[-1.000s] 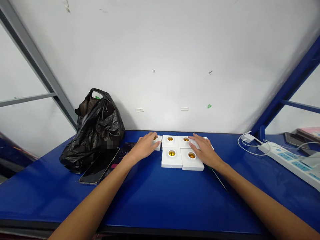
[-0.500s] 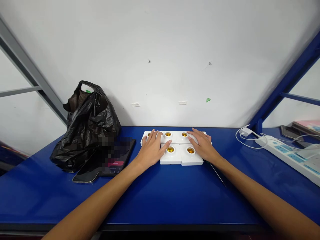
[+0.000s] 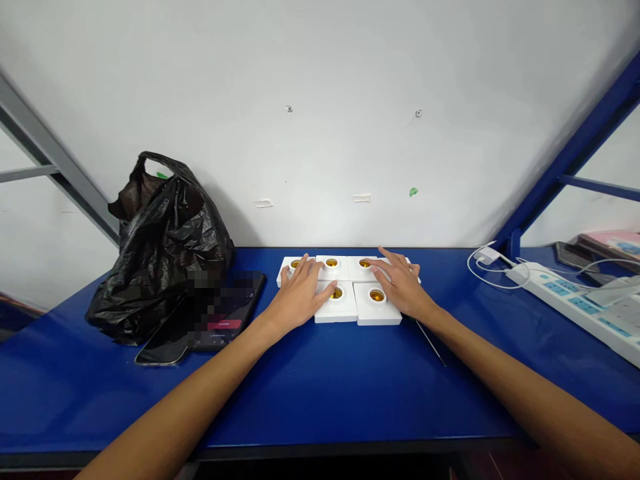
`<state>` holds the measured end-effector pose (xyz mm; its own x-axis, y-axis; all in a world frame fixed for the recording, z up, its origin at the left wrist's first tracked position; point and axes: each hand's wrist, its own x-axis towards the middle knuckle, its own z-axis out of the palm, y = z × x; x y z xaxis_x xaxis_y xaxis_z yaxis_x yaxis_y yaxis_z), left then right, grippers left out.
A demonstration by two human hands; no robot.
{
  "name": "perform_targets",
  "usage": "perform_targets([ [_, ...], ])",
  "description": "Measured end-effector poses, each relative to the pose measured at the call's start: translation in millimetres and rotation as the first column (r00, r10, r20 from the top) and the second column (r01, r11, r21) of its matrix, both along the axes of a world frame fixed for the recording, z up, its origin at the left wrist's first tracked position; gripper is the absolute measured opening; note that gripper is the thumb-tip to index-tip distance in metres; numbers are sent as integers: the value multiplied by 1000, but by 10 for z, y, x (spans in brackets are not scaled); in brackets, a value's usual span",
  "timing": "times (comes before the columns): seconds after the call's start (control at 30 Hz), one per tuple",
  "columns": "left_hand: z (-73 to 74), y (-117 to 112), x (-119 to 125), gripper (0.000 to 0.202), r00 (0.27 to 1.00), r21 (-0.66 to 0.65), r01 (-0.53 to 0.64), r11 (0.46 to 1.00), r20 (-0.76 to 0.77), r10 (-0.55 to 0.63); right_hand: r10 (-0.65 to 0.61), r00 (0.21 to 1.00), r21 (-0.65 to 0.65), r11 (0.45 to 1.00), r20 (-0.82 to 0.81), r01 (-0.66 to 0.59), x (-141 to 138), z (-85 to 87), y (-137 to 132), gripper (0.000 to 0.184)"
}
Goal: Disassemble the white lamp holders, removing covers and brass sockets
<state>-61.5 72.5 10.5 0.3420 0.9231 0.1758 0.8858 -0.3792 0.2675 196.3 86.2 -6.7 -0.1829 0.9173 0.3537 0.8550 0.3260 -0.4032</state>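
Several white square bulb sockets with brass-coloured threaded wells lie in two rows on the blue table. My left hand (image 3: 299, 287) rests over the left side, fingers spread across a back-row bulb socket (image 3: 296, 264). Its thumb reaches the rim of the front-left bulb socket (image 3: 335, 312). On the right side, my right hand (image 3: 403, 283) is spread with its fingers on the back row, near the bulb socket (image 3: 356, 272). Its palm partly covers the far-right socket and the edge of the front-right bulb socket (image 3: 379, 314). Neither hand lifts anything.
A thin metal rod (image 3: 431, 343) pokes out beneath my right wrist. To the left are a black plastic bag (image 3: 170, 247), a phone (image 3: 163, 340) and a dark tablet-like device (image 3: 245, 313). A power strip (image 3: 575, 297) with white cables lies right. The wall stands behind.
The view has shifted slightly. My left thumb has come down closer to the front-left socket's well. The sockets and my right hand look nearly the same.
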Motion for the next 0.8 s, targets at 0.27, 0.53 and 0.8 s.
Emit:
perform_targets([
  [0.27,11,6,-50,45,999,22,20,1000,-44,-19,-2,1000,-12,1000,-16,2,-39,44,-25,44],
  [0.53,42,73,-187,47,996,10,1,1000,-87,-1,27,998,-38,999,-64,-29,-140,62,-98,45],
  [0.8,88,-16,-133,36,998,92,-3,996,-70,10,32,994,-6,999,-103,-33,-157,39,-86,42],
])
